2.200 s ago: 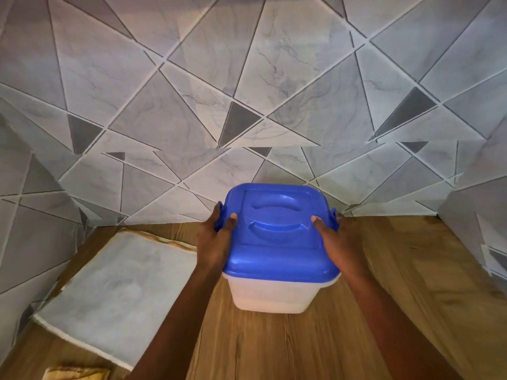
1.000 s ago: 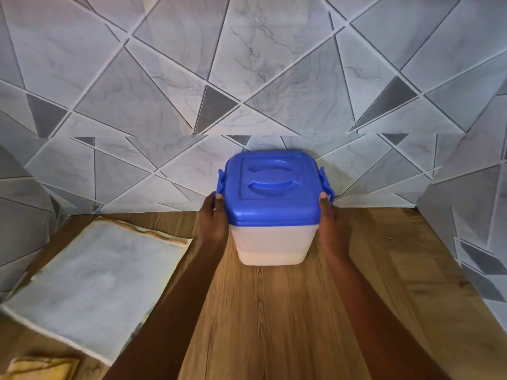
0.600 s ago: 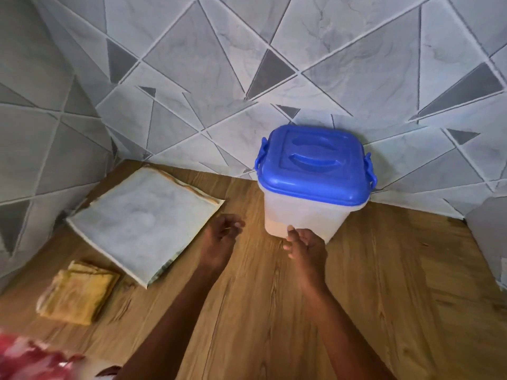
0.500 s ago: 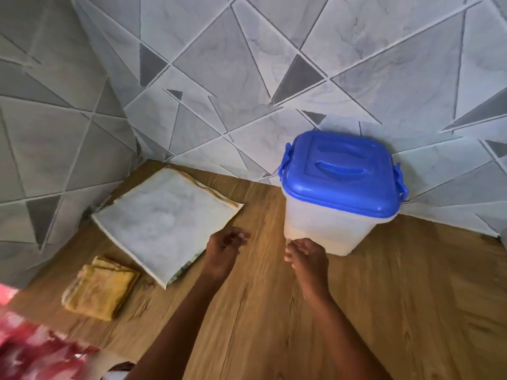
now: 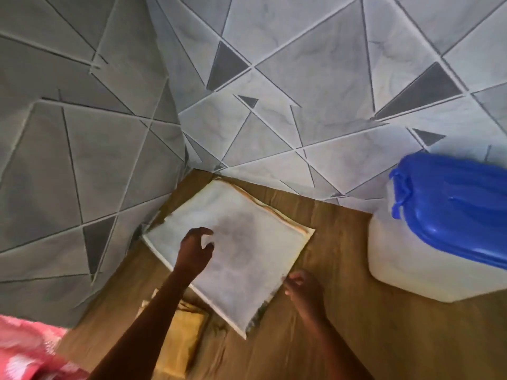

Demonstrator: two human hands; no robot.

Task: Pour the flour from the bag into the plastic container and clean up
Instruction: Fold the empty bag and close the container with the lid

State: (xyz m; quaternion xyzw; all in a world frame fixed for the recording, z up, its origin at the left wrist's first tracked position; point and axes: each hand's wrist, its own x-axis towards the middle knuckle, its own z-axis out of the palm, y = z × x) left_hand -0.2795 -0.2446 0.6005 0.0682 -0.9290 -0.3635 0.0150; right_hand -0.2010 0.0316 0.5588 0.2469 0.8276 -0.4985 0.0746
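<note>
- On counter, near corner of tiled wall: flat emptied bag, pale, lying with one corner toward the wall.
- Off to the right, against the wall: container, blue lid on, side clip down; white fill faintly visible through the plastic.
- Changed within the last second: both hands gone from the container and brought across to the bag; view swung left with them.
- Meaning, as a judgement: pouring and closing done, container parked; clean-up now beginning with the bag.
- Left hand hovering over the bag's middle, fingers loosely curled and apart, holding nothing; contact with the bag not certain.
- Right hand at the bag's near right edge, fingertips bunched narrow at the rim; pinching it or only touching, cannot tell through the blur.
- Below the bag, partly under the left forearm: folded yellow cloth, likely for wiping.
- Bottom left: pink fabric, blurred.
- No brand, label or writing readable on bag, lid or container.
</note>
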